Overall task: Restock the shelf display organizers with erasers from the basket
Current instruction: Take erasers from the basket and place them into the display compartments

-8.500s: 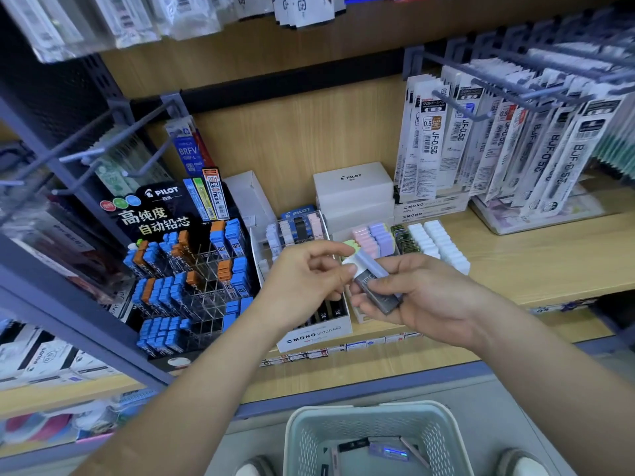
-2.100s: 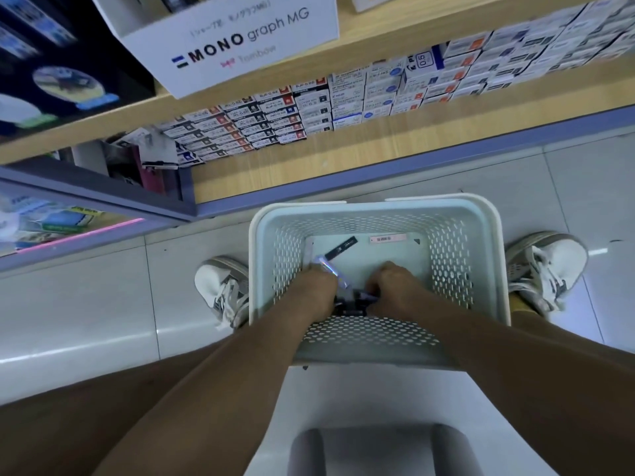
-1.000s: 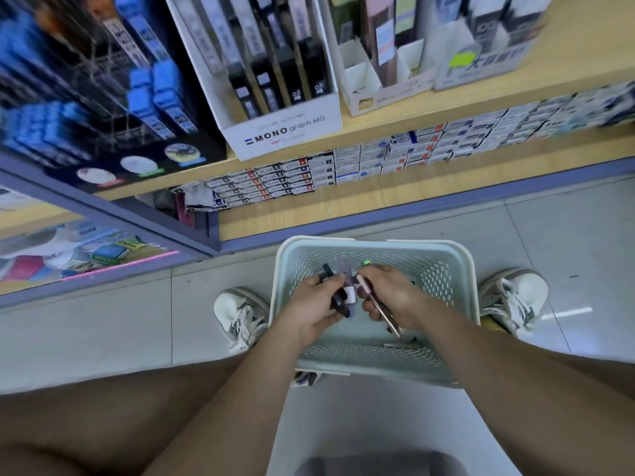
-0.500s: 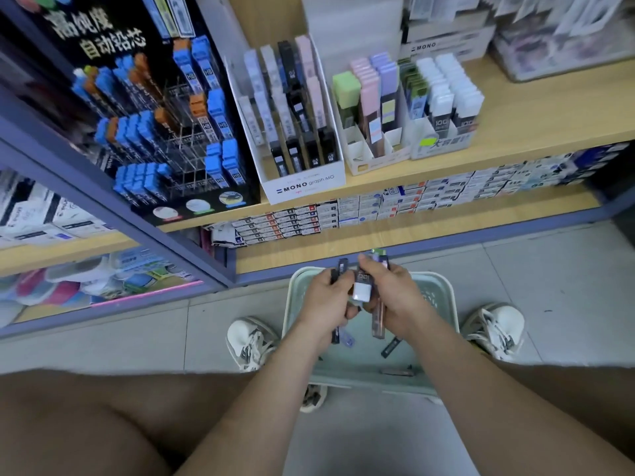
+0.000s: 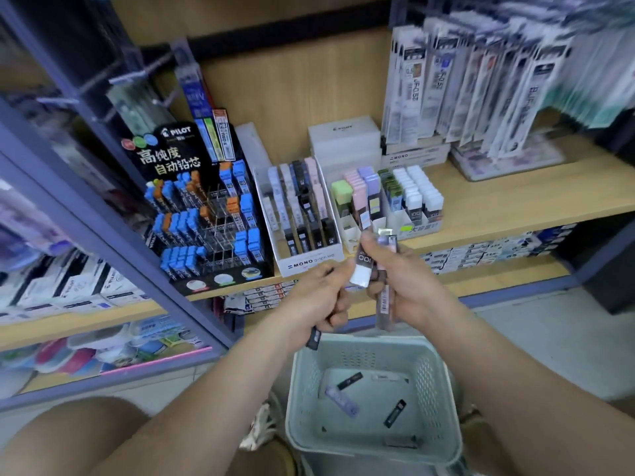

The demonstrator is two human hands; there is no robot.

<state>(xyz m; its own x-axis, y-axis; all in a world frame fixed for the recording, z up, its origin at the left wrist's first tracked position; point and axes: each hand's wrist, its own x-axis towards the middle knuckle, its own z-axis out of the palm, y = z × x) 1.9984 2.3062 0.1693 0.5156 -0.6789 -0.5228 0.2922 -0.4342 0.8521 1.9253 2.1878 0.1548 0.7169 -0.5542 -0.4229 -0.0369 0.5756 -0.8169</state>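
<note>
Left hand (image 5: 319,300): we note fingers curled round a dark pack (image 5: 313,338); its end pokes out below the fist
Right hand (image 5: 412,290): grips a bunch of packs (image 5: 360,274), white-capped one foremost; held above the basket
Basket (image 5: 302,407): on the floor; loose packs (image 5: 342,400) inside
Organizers (image 5: 347,230): on the shelf just beyond our hands, part filled

The wooden shelf (image 5: 515,204) carries a black PILOT lead display (image 5: 178,156), a white MONO box (image 5: 309,263), 2 white organizers (image 5: 421,229) packed with upright cases (image 5: 364,187), and stacked white boxes (image 5: 343,139) behind them. The pale basket (image 5: 292,389) stands on the tiled floor (image 5: 549,334) below.
</note>
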